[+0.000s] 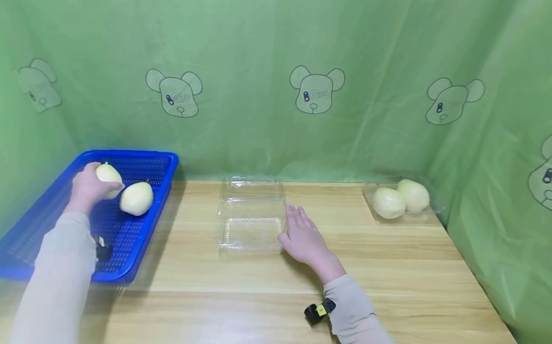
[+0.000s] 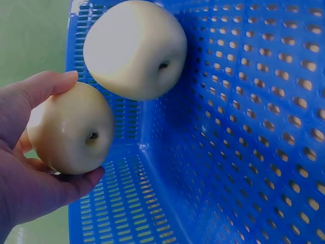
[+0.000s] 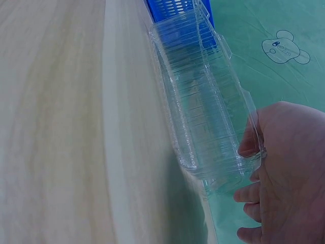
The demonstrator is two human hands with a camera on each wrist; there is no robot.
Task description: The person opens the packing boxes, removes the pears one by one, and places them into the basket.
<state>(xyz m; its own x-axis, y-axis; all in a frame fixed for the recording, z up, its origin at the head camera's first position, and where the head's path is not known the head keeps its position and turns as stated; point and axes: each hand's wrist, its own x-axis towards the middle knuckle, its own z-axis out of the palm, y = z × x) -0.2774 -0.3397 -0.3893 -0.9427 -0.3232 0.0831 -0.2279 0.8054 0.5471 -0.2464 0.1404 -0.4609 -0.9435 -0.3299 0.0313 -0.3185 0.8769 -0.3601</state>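
My left hand (image 1: 86, 187) grips a pale yellow pear (image 2: 76, 129), thumb on one side and fingers round the other, over the blue plastic basket (image 1: 151, 237). A second pear (image 1: 137, 199) sits in the basket, just right of the held one in the head view. My right hand (image 1: 306, 239) rests at the right edge of an opened clear plastic clamshell box (image 1: 252, 202), its fingers stretched out along that edge. The right wrist view has the thumb at the box's end wall, with the other fingertips below it.
At the back right of the wooden table (image 1: 249, 316), another clear plastic box (image 1: 378, 213) holds two pears (image 1: 400, 200). Green curtains (image 1: 246, 78) printed with bear heads hang behind the table and on both sides. The basket stands at the table's left.
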